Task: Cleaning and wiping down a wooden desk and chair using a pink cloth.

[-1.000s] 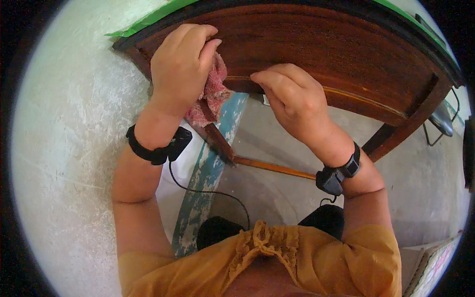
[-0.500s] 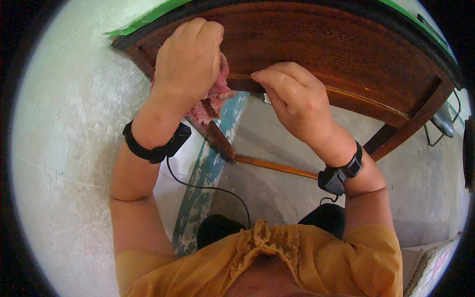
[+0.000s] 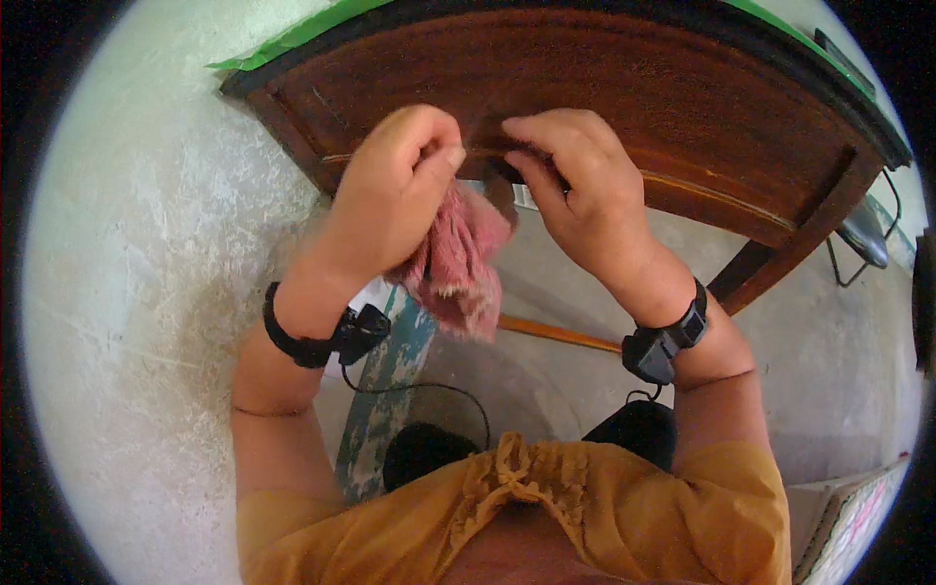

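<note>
A crumpled pinkish-red cloth (image 3: 456,258) hangs below my left hand (image 3: 395,180), whose fingers are closed on its upper part. That hand is in front of the lower edge of a dark brown wooden table panel (image 3: 585,88). My right hand (image 3: 590,185) is a short way to the right, at the same lower edge. Its thumb and fingers are bent but stand apart, with nothing seen between them. Whether its fingertips touch the wood I cannot tell. Both wrists wear black straps with small devices.
A worn pale wall (image 3: 146,292) rises on the left. Under the table, a wooden crossbar (image 3: 561,333) spans above the grey floor (image 3: 546,390). A black cable (image 3: 429,385) hangs from my left wrist. Green sheeting (image 3: 302,34) edges the table top. A dark stool-like seat (image 3: 863,234) stands at right.
My left hand has come down and right from the panel, bringing the cloth closer to my right hand. The right thumb and fingers have parted; that hand has barely shifted.
</note>
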Tool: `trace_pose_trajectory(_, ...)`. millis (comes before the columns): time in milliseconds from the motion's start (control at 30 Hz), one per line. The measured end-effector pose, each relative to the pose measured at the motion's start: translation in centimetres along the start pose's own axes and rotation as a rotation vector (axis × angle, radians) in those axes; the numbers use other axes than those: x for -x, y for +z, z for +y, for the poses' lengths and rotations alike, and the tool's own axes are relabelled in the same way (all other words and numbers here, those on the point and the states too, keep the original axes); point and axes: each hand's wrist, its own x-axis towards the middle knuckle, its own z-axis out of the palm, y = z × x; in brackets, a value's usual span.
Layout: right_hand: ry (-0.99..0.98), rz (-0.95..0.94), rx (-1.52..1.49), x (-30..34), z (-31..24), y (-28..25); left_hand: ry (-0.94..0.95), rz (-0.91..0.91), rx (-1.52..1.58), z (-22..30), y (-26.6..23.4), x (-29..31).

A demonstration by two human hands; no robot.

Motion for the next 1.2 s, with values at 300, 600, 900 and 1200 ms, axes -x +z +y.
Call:
trace_pose_trajectory(300, 0.195, -0.147, -0.22, 0.3, -0.6, 0.1, -0.138, 0.043, 0.342, 0.4, 1.7, 4.2)
trace_pose_trajectory(600, 0.524, -0.301, -0.584, -0.2, -1.6, 2.1, -0.14, 0.268, 0.24, -0.9, 3.6, 5.6)
trace_pose_trajectory(900, 0.352, -0.074, -0.48, 0.5, -1.2, 2.2, -0.342, 0.534, 0.489, -2.3, 2.0, 5.3)
trace_pose_trajectory(1200, 0.212, -0.031, -0.354, -0.9, -1.0, 3.0, 0.163, 0.978, -0.506, -9.7, 3.1, -2.5)
